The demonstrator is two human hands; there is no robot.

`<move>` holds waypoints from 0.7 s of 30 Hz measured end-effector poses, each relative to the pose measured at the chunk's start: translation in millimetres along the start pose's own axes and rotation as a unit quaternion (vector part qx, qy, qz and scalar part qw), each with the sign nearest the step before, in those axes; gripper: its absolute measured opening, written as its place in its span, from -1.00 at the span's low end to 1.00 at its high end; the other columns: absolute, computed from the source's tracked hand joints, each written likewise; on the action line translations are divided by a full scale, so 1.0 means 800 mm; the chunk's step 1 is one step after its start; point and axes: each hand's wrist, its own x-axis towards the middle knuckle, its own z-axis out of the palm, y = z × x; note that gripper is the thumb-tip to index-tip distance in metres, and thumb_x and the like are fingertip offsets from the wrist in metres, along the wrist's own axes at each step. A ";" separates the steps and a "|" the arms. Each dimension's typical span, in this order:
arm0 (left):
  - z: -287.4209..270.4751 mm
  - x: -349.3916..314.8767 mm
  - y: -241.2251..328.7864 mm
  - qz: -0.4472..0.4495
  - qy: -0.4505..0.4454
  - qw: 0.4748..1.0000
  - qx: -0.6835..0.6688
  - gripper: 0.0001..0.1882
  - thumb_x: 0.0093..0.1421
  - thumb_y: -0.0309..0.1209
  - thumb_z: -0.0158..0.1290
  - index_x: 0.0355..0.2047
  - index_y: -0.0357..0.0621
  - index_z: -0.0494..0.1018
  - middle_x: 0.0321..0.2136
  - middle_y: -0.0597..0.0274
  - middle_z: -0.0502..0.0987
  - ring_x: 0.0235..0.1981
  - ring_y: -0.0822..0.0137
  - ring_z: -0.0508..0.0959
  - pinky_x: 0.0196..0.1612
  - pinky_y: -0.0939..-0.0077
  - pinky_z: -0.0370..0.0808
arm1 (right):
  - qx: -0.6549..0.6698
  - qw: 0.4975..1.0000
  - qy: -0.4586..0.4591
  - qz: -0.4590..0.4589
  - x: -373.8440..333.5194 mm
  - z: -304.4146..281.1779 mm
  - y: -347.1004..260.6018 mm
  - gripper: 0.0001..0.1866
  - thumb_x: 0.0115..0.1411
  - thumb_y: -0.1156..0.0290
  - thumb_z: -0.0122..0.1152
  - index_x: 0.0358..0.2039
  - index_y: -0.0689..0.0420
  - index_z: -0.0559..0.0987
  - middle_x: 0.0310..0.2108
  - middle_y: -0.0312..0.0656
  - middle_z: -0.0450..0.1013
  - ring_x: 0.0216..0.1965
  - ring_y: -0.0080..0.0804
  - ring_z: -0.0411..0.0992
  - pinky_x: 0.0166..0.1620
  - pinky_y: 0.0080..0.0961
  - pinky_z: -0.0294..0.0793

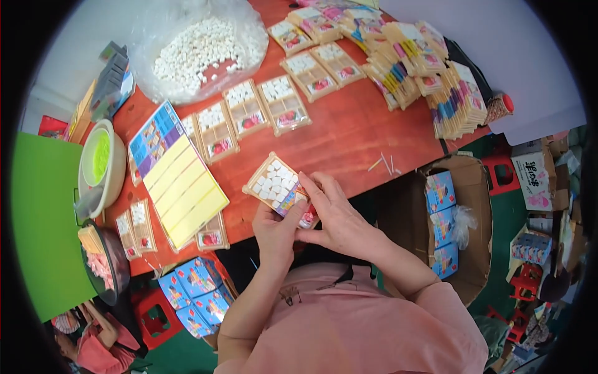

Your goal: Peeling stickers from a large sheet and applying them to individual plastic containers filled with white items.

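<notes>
Close in front of me, at the table's near edge, I hold a small wooden tray point(273, 182) filled with white cubes, tilted in my hands. A colourful printed piece and something pink and red lie at its lower end. My left hand point(277, 234) grips the lower left side, thumb on top. My right hand point(339, 215) is closed over the lower right side, its fingers reaching across the edge and hiding part of it. Similar filled trays point(283, 105) stand in a row beyond my hands, with white cubes and red-printed pieces in their compartments.
A clear plastic bag of white cubes point(196, 53) lies at the back left. Stacked wooden trays point(458, 103) fill the back right. Yellow sheets point(184, 193) cover trays on the left, near a cream basin point(115, 165). A cardboard box point(476, 243) holds blue boxes at right. Someone sits lower left.
</notes>
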 end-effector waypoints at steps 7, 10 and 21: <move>-0.004 0.041 -0.015 0.174 -0.050 0.969 0.171 -0.36 0.18 -0.49 0.21 0.25 -0.24 0.24 0.01 0.05 0.49 -0.05 0.26 0.53 -0.11 0.49 0.52 | 0.042 0.994 0.101 -0.028 0.121 -0.073 0.071 -0.33 0.09 0.30 0.34 0.17 0.28 0.32 -0.03 0.03 0.35 0.01 -0.15 0.39 0.05 -0.37 0.42; -0.012 0.058 -0.022 0.339 -0.028 0.855 0.392 -0.39 0.08 -0.48 0.28 0.14 -0.26 0.34 -0.03 -0.02 0.49 -0.07 0.09 0.53 -0.09 0.35 0.51 | -0.067 0.972 0.226 -0.013 0.226 -0.118 0.136 -0.48 0.15 0.27 0.31 0.05 0.27 0.45 -0.14 -0.06 0.41 -0.08 -0.27 0.40 -0.04 -0.41 0.43; -0.014 0.054 -0.009 0.404 -0.069 0.745 0.526 -0.55 -0.05 -0.32 0.34 -0.16 -0.24 0.51 -0.11 0.03 0.52 -0.06 0.00 0.50 -0.09 0.21 0.43 | -0.468 0.849 0.237 0.060 0.434 -0.149 0.265 -0.64 0.28 0.01 0.05 0.02 -0.23 0.56 -0.03 0.02 0.47 0.00 0.09 0.42 0.01 0.04 0.44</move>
